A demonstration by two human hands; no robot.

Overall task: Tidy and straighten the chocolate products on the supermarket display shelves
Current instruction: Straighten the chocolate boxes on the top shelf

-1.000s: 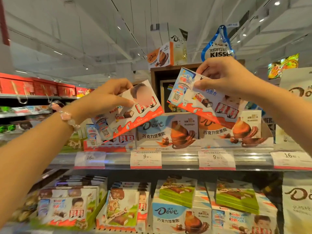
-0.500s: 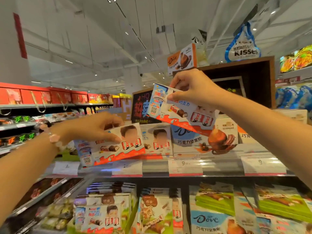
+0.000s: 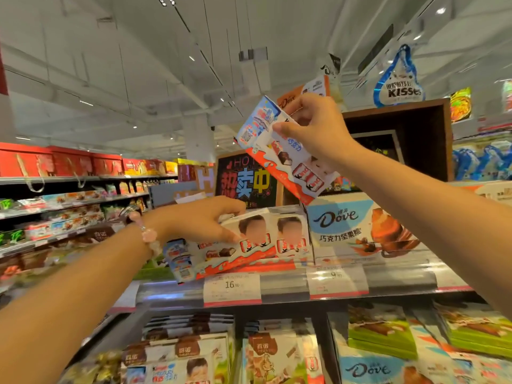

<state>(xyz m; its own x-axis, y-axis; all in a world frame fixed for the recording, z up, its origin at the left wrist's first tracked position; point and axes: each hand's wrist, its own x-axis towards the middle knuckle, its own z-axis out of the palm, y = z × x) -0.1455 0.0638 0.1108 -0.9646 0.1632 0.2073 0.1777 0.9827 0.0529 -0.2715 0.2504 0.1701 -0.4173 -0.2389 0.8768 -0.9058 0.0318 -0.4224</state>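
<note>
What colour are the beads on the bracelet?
Pink, on the bracelet at the left wrist, head view.

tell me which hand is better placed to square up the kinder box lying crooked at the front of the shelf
Left. The left hand already grips the tilted Kinder box on the shelf, beside the upright Kinder stack. The right hand is busy holding a second Kinder box up in the air, well above the shelf.
</note>
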